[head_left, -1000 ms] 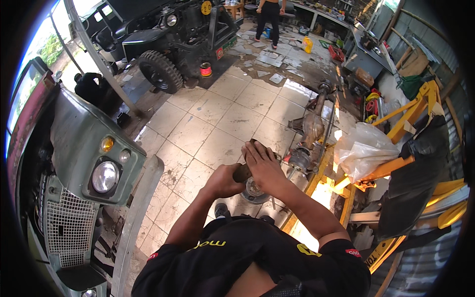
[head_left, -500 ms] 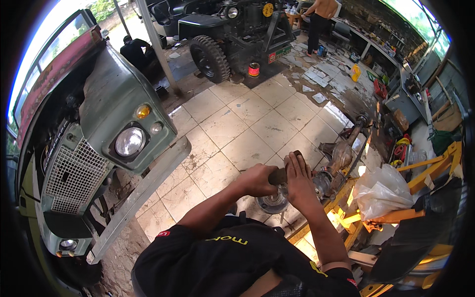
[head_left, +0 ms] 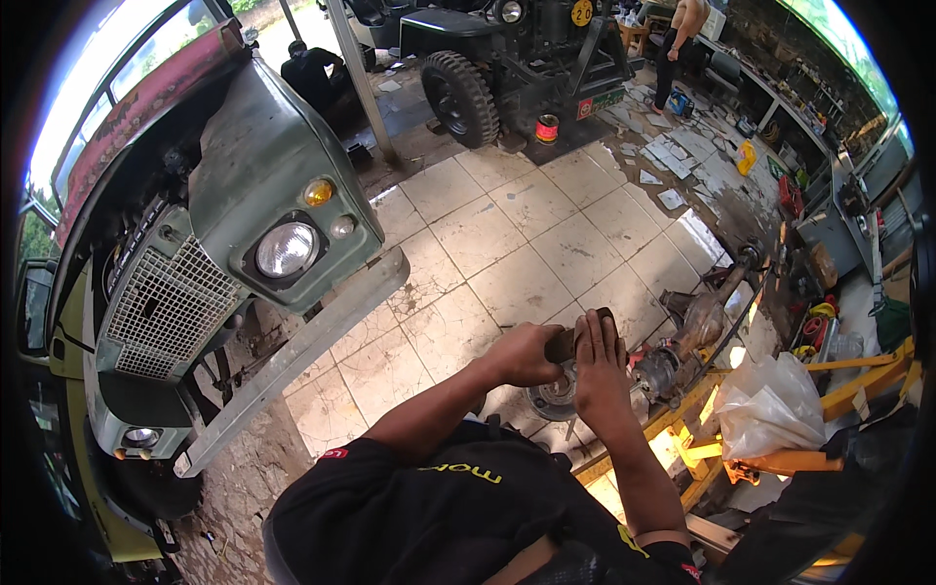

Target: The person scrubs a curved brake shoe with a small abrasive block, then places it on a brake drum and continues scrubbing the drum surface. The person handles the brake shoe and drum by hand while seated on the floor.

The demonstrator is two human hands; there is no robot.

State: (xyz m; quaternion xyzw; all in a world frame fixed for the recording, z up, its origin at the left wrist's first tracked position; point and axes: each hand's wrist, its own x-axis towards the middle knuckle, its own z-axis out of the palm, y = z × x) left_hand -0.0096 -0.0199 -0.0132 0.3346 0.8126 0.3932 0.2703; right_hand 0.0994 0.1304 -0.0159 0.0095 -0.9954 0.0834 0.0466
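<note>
My left hand [head_left: 524, 355] is closed around a dark, flat piece with a curved edge [head_left: 561, 345], held above the floor in front of my chest. My right hand [head_left: 600, 369] lies with its fingers stretched out, side by side, against the piece's right end. A dark edge shows past those fingertips; whether it belongs to the same piece I cannot tell. Below both hands sits a round metal hub-like part [head_left: 554, 396], partly covered by them. Right of it, a greasy vehicle axle [head_left: 704, 327] extends away toward the back right.
A green vehicle front [head_left: 283, 166] with a metal bumper [head_left: 302, 366] stands at left. Yellow metal stands [head_left: 868, 375] and a clear plastic bag [head_left: 770, 405] lie at right. Farther back are another vehicle [head_left: 458, 44], a red can [head_left: 547, 129] and two people [head_left: 312, 73].
The whole scene has shifted rightward in the picture as my head turned slightly. Both hands stay together at the dark piece, with only a small change in the right hand's tilt.
</note>
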